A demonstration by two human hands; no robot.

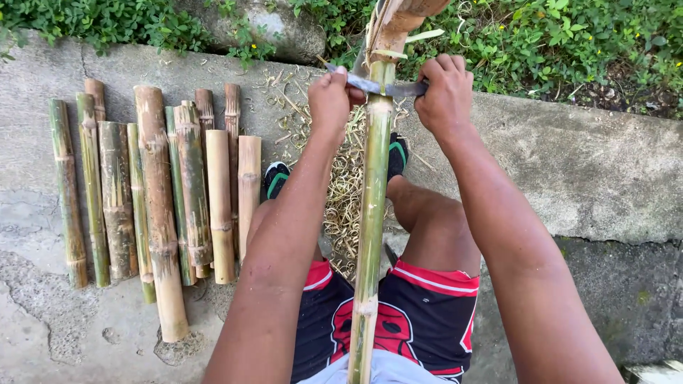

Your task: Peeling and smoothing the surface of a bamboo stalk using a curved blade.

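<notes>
A long green bamboo stalk runs from my lap up to a wooden rest at the top. A metal blade lies crosswise over the stalk near its upper end. My left hand grips the blade's left end. My right hand grips its right end. Both fists are closed around the blade, one on each side of the stalk. A strip of peeled skin curls off just above the blade.
Several cut bamboo pieces lie side by side on the concrete at left. A heap of pale shavings sits between my feet. Green plants border the far edge.
</notes>
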